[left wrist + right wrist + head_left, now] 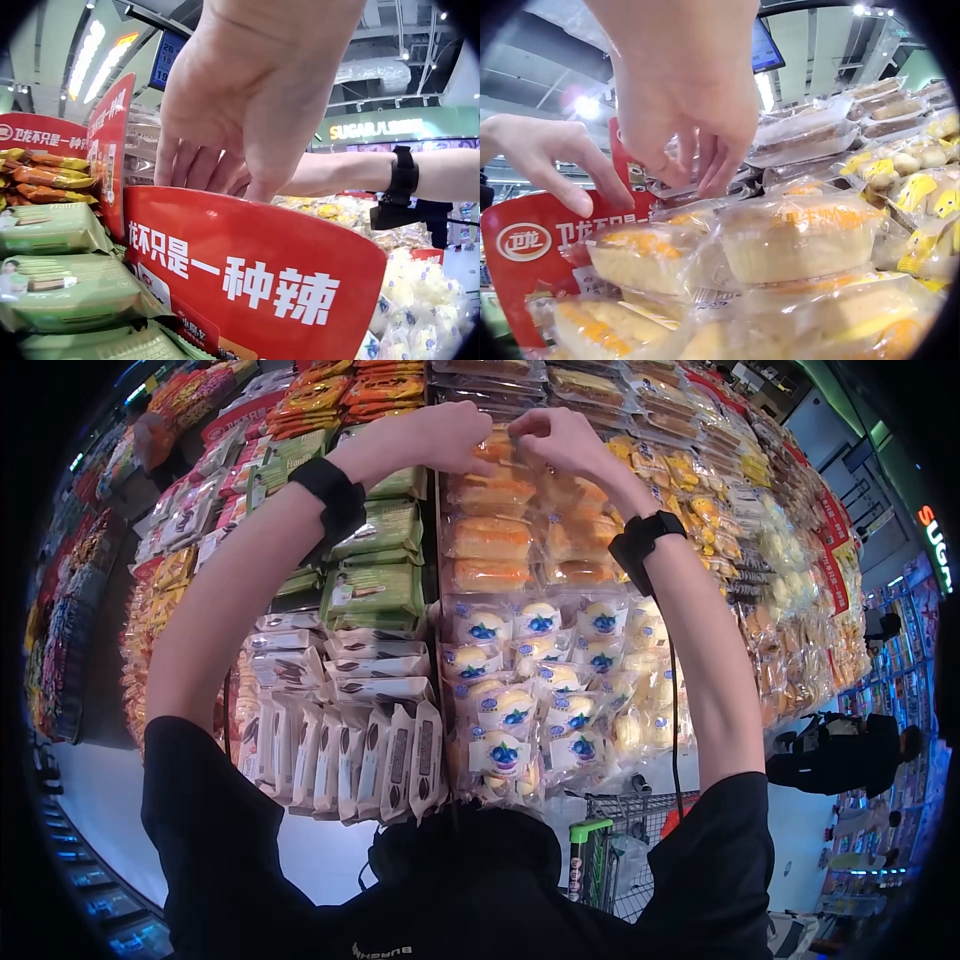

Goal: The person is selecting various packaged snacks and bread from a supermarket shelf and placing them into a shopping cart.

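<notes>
A shopper's bare hands meet over a packed snack display at the upper centre of the frame. The right hand reaches down with bent fingers just beyond a loaf-shaped pale cake in clear, orange-printed film; whether the fingertips pinch anything cannot be told. In the right wrist view the cake lies below the fingertips and to their right, its long axis running across the frame, and the right hand is the nearer of the two. The left hand is open, thumb and fingers spread and angled downward at the upper edge of a glossy red sign with white lettering; contact with the sign cannot be confirmed.

Crinkled, shiny film covers the rounded, soft-looking cakes, stacked in columns below the hands in the head view. Beyond the right fingers sit brown oblong cakes in stiff clear packaging, with yellow-printed clear bags at the right of the frame. Flat, smooth green packets stand left of the divider in the head view, and round pale cakes in blueberry-printed film fill lower centre. Black bands circle both wrists.
</notes>
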A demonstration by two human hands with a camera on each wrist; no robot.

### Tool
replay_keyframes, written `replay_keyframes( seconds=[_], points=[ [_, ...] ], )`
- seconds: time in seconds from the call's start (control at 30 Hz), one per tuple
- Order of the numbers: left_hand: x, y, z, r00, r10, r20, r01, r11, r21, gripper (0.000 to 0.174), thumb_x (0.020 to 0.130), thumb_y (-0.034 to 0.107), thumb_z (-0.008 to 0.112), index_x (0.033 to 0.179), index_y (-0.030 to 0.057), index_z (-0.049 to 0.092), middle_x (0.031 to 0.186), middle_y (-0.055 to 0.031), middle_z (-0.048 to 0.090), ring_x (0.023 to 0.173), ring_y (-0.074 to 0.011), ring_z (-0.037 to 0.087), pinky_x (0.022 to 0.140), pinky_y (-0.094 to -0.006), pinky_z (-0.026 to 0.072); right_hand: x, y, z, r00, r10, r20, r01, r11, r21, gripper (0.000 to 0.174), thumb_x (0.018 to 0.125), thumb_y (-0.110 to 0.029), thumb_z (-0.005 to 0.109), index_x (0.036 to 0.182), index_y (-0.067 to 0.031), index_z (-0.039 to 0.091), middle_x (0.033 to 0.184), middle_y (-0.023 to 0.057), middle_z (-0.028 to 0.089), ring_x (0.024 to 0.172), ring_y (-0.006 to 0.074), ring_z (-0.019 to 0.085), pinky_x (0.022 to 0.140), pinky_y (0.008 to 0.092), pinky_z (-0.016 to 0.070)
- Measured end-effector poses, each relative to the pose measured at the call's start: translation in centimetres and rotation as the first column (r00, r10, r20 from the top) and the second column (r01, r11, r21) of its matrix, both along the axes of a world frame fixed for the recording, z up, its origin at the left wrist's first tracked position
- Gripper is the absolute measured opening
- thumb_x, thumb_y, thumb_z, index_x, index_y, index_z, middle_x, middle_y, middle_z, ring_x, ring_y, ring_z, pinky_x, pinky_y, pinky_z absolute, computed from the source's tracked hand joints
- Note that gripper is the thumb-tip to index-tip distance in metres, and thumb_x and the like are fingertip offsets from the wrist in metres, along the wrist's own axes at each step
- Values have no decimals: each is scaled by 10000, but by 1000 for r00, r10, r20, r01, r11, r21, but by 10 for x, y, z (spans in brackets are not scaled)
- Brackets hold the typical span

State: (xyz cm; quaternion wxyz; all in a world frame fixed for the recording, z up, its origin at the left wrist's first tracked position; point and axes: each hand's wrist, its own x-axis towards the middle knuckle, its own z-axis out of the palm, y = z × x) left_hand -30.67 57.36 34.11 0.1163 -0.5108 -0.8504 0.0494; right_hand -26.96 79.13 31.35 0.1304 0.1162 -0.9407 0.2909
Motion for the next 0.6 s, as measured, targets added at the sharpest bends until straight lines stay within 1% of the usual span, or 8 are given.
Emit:
replay_keyframes(
  seconds=[0.1,0.13,0.2,0.27,0.33,0.4,0.5,0.6],
  points=[
    [-4,15,-1,982,160,99,-140,973,-184,789,759,697,714,971,-62,672,964,-230,680,1018,-364,663,854,-437,544,-26,11,-18,979,-200,45,199,979,35,430,798,-279,715,1152,-36,718,1006,99,751,894,190,718,835,323,558],
    [-10,16,-5,987,141,77,-126,977,-169,832,725,725,721,987,-62,667,981,-231,678,1016,-365,664,856,-437,545,-30,10,-21,970,-231,71,229,972,45,480,811,-359,747,1176,-48,718,984,93,755,870,188,720,814,331,565],
    [-18,16,-14,994,103,39,-97,985,-142,924,658,782,735,1019,-64,658,1014,-232,673,1012,-367,664,861,-436,547,-38,4,-22,957,-260,132,248,964,98,543,801,-408,775,1202,-48,710,979,98,755,874,196,722,810,339,571],
    [-25,19,-16,982,148,113,-125,973,-194,943,646,789,739,1041,-62,650,1045,-230,668,1025,-371,660,875,-438,541,-42,-5,-19,946,-284,157,251,946,204,652,785,-491,803,1240,-38,691,1006,119,756,907,242,728,833,362,572],
    [-27,21,-18,969,200,145,-161,957,-239,959,647,783,746,1101,-54,633,1067,-224,665,1029,-381,656,899,-435,533,-46,-12,-22,944,-294,148,251,934,254,650,788,-494,797,1233,-32,691,1043,137,750,952,271,724,846,375,569],
    [-30,18,-21,970,171,171,-137,972,-193,965,652,777,748,1152,-37,617,1078,-220,663,1049,-378,649,915,-433,526,-53,-13,-26,957,-274,90,235,923,305,640,802,-477,790,1236,-19,681,1119,167,731,1030,307,707,878,383,561],
    [-33,17,-23,976,135,173,-108,982,-157,987,664,765,749,1261,-2,574,1119,-224,649,1085,-377,633,933,-441,516,-61,-5,-36,980,-185,74,167,965,202,581,835,-417,775,1244,-18,672,1143,176,722,1050,301,700,899,366,554],
    [-28,16,-21,979,133,153,-111,983,-145,1017,672,759,750,1347,30,530,1167,-226,629,1127,-379,609,952,-454,503,-53,5,-29,993,-100,68,82,970,227,490,877,-351,744,1229,-17,675,1125,163,730,1051,282,700,920,359,547]
  ],
)
